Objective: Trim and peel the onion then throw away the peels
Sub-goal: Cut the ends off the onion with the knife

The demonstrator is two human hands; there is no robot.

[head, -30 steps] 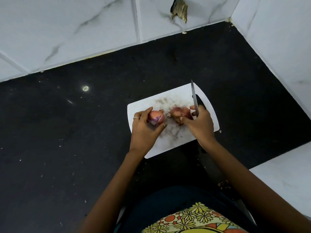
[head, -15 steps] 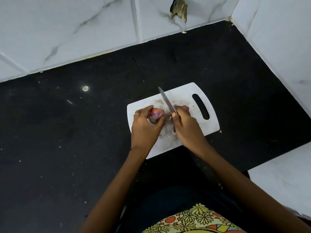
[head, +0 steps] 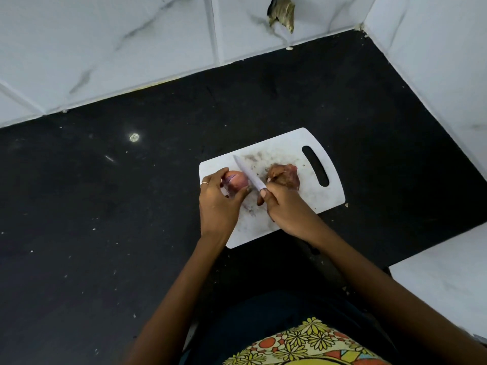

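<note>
A red onion (head: 235, 181) rests on the left part of a white cutting board (head: 287, 151), and my left hand (head: 218, 204) grips it from the near side. My right hand (head: 283, 206) holds a knife (head: 249, 173) whose blade slants up and left across the onion's right side. A pile of brown onion peels (head: 284, 175) lies on the board just right of the blade, beyond my right hand. Dirt smears mark the board's middle.
The board lies on a black countertop (head: 131, 219) bounded by white marble-look tiled walls (head: 105, 48) at the back and right. A white ledge (head: 448, 280) sits at the near right. A broken patch (head: 282, 11) shows in the back wall tile.
My right hand let go of the peel pile and swung the knife from upright at the right down and leftward onto the onion. My left hand kept hold of the onion.
</note>
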